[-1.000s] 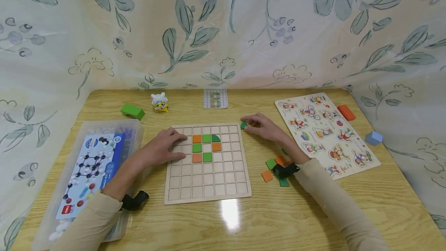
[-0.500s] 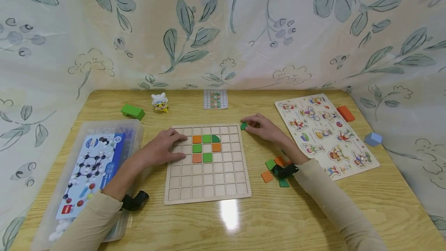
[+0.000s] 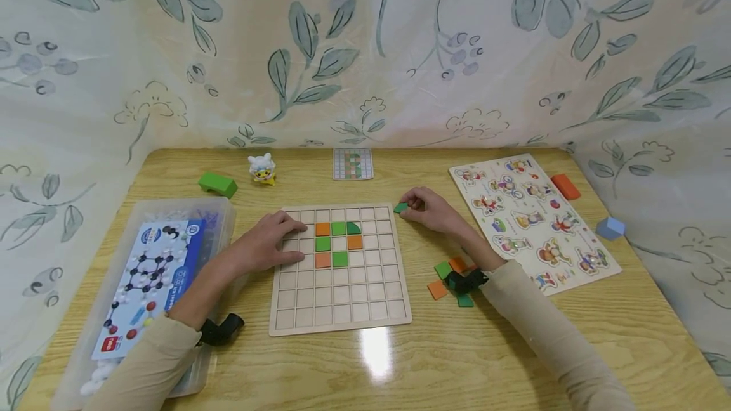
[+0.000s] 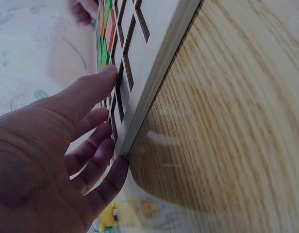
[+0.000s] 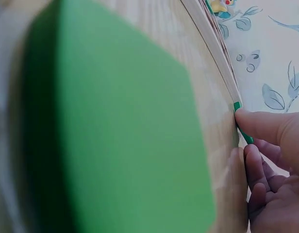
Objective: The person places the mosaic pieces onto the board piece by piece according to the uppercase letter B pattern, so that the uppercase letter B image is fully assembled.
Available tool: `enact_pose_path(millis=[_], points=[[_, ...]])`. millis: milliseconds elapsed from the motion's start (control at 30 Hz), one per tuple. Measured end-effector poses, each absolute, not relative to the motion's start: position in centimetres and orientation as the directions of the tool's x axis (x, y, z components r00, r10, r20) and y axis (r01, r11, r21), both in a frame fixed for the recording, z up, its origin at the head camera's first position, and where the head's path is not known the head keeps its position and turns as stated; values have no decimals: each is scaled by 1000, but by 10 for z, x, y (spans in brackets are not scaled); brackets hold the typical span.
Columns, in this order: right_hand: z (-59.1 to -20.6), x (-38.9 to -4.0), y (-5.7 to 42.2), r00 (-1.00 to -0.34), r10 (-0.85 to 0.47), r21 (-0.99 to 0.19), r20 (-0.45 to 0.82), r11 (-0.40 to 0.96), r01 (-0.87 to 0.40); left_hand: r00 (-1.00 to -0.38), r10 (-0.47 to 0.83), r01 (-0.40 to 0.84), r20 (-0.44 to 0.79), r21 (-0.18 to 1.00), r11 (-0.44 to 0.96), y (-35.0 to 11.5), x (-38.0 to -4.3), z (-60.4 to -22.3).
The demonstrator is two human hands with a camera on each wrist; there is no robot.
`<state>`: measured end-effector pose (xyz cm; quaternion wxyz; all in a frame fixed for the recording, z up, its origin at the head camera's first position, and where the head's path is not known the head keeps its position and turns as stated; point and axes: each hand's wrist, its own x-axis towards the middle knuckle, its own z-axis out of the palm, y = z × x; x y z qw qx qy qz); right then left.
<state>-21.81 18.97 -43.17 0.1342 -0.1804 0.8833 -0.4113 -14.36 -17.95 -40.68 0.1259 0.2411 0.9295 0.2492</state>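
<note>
A wooden grid board (image 3: 342, 297) lies flat, with orange, light green and one dark green quarter-round tile (image 3: 353, 228) in its upper cells. My left hand (image 3: 265, 243) rests at the board's left side, its fingers relaxed. In the left wrist view, the thumb (image 4: 108, 70) touches the board's face and a fingertip sits at its edge. Just off the board's upper right corner, my right hand (image 3: 433, 213) pinches a small dark green tile (image 3: 401, 207) between thumb and fingers. The right wrist view shows this tile almost edge-on.
Loose orange and green tiles (image 3: 437, 289) lie under my right wrist. Left stands a clear plastic box (image 3: 219, 259); right lies a picture puzzle board (image 3: 528, 214). A pattern card (image 3: 353, 164), a toy figure (image 3: 262, 169), a green block (image 3: 217, 184), red (image 3: 565, 186) and blue blocks (image 3: 610, 228) stand farther back.
My right fingers have drawn in slightly to the right and turned the dark green tile, which now shows a different outline. My left hand and the board have stayed still.
</note>
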Motion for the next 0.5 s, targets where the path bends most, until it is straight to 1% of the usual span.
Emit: enact_pose_path(millis=[200, 400, 500], points=[[-432, -215, 189, -920, -384, -776, -74, 602, -189, -846, 523, 398, -104, 529, 749, -180, -143, -409], [-432, -216, 192, -949, -314, -765, -44, 622, -170, -853, 507, 380, -122, 521, 764, -180, -145, -409], [-432, -216, 196, -953, -297, -778, -54, 611, -147, -855, 503, 374, -129, 520, 768, -180, -145, -409]])
